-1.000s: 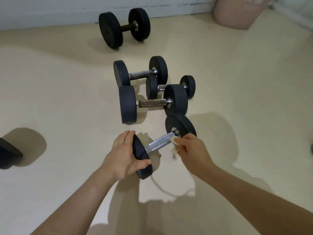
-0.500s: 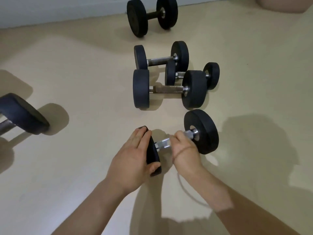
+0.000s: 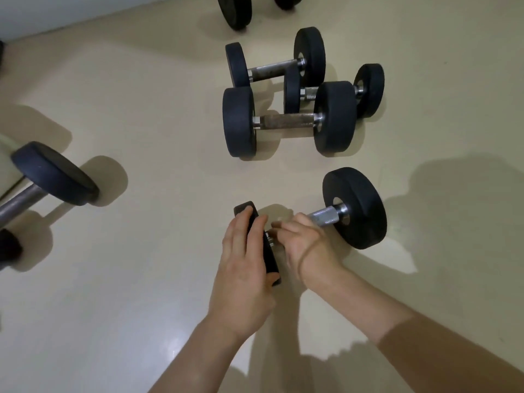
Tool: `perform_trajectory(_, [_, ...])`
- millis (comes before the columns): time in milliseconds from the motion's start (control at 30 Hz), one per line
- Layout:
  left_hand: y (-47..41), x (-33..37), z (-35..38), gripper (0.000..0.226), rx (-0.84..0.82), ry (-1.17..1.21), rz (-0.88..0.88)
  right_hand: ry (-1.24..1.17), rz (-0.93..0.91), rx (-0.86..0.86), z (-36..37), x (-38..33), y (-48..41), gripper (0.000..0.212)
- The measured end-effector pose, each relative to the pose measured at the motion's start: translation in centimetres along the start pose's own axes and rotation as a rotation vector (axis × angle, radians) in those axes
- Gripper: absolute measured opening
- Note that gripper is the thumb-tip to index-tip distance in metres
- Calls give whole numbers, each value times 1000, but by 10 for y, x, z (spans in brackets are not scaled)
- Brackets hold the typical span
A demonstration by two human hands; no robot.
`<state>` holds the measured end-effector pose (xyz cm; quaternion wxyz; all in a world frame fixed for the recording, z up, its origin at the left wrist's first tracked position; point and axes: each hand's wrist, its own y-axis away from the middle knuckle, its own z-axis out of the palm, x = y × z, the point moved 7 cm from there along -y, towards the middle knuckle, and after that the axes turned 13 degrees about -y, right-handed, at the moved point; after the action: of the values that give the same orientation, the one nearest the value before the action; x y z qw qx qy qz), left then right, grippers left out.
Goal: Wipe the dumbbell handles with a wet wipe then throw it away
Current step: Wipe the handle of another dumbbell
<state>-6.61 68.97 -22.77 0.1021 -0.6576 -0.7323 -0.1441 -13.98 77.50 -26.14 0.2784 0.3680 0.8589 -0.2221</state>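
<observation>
Clenched round the handle (image 3: 324, 217), the right hand (image 3: 306, 242) sits at the end nearest the near plate (image 3: 271, 260). The knurled stretch toward the far plate is bare. The wipe itself is hidden (presumably inside those curled fingers, but I cannot tell). The left hand (image 3: 243, 265) grasps the near plate, fingers laid over its rim and thumb hooked at its lower edge, steadying the dumbbell (image 3: 354, 208), which lies on the floor (image 3: 141, 251) right in front of the person.

Judging by this, the step in hand is wiping this one handle. The next move calls for a stroke along the bar toward the far plate, with the left hand keeping the weight from rolling. Other handles look untouched, so the task seems far from its end, and no bin shows.

The floor is smooth, pale cream and slightly glossy, with hard-edged shadows across it. Three dumbbells (image 3: 289, 121) sit close together just beyond, a fourth (image 3: 235, 12) is cut off by the top edge, and another (image 3: 54, 174) lies well apart at the left. A pale wall (image 3: 42, 12) meets the floor at the top left.
</observation>
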Motion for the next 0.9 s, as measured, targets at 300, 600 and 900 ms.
perform_trajectory(300, [18, 4, 14, 94, 31, -268, 41, 55, -29, 141, 8, -11, 23, 28])
perform_trajectory(600, [-27, -15, -7, 115, -66, -250, 45, 80, 80, 376, -42, 42, 4, 18])
perform_trajectory(900, [2, -8, 3, 111, -4, -322, 105, 100, 99, 345, -42, 35, 15, 28])
